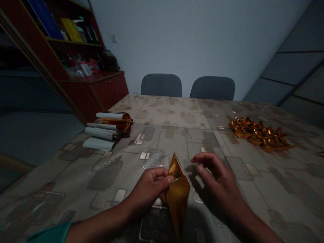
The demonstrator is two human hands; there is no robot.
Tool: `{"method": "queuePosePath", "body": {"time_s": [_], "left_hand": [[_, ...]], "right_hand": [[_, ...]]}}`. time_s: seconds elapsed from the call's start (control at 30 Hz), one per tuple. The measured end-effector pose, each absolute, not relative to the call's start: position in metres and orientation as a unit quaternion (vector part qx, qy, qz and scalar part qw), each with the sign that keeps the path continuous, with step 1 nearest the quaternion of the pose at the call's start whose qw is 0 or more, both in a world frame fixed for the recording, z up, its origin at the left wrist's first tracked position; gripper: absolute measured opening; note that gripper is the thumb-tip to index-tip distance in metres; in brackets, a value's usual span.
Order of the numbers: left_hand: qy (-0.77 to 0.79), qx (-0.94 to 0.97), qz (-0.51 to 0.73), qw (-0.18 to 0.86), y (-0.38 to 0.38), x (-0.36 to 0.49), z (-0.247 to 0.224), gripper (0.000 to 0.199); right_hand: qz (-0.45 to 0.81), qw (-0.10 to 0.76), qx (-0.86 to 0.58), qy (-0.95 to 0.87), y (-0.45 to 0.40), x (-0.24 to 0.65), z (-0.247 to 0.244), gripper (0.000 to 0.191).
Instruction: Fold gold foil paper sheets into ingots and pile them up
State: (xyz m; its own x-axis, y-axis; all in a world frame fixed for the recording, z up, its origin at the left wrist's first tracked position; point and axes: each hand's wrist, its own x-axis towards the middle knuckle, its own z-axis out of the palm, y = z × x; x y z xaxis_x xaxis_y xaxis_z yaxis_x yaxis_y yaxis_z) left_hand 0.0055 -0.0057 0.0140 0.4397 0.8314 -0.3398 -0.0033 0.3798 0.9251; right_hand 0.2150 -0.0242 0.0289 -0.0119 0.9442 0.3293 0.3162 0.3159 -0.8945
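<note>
My left hand [157, 184] pinches a folded piece of gold foil paper [178, 194] between thumb and fingers, low in the middle of the view. The folded paper comes to a point at top and bottom, with an opening near its upper part. Just right of it, my right hand [215, 173] is raised apart from the paper, thumb and fingers curved and separated, holding nothing. Over the table's right side lies a cluster of folded gold foil pieces [258, 133]. At the left, curled sheets of gold foil paper with pale backs [108, 130] lie in a loose stack.
A patterned cloth covers the table [174, 111]. Two grey chairs [161, 85] stand behind its far edge, against a pale wall. A reddish wooden cabinet [106, 89] with filled shelves stands at the back left.
</note>
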Motion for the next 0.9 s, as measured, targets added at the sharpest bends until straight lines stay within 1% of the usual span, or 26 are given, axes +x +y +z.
{"method": "queuePosePath", "body": {"time_s": [0.07, 0.1, 0.2, 0.3, 0.4, 0.57, 0.9], "left_hand": [[0.443, 0.460, 0.319, 0.700, -0.001, 0.003, 0.016, 0.037], [0.441, 0.456, 0.329, 0.699, 0.001, 0.002, 0.017, 0.036], [0.432, 0.439, 0.344, 0.709, 0.002, 0.001, 0.021, 0.036], [0.429, 0.433, 0.339, 0.717, 0.001, 0.002, 0.024, 0.039], [0.431, 0.446, 0.327, 0.712, -0.001, 0.003, 0.024, 0.041], [0.451, 0.467, 0.324, 0.688, -0.003, 0.005, 0.026, 0.038], [0.447, 0.490, 0.362, 0.655, -0.004, 0.004, 0.026, 0.032]], "right_hand": [[0.199, 0.485, -0.437, -0.731, -0.024, 0.222, 0.034, 0.017], [0.161, 0.468, -0.403, -0.770, -0.025, 0.224, 0.036, 0.021], [0.106, 0.403, -0.333, -0.846, -0.027, 0.224, 0.038, 0.027], [0.092, 0.343, -0.326, -0.876, -0.029, 0.218, 0.036, 0.022], [0.078, 0.313, -0.312, -0.894, -0.030, 0.216, 0.035, 0.018], [0.079, 0.299, -0.293, -0.905, -0.028, 0.218, 0.034, 0.021], [0.049, 0.285, -0.291, -0.912, -0.026, 0.215, 0.032, 0.020]]}}
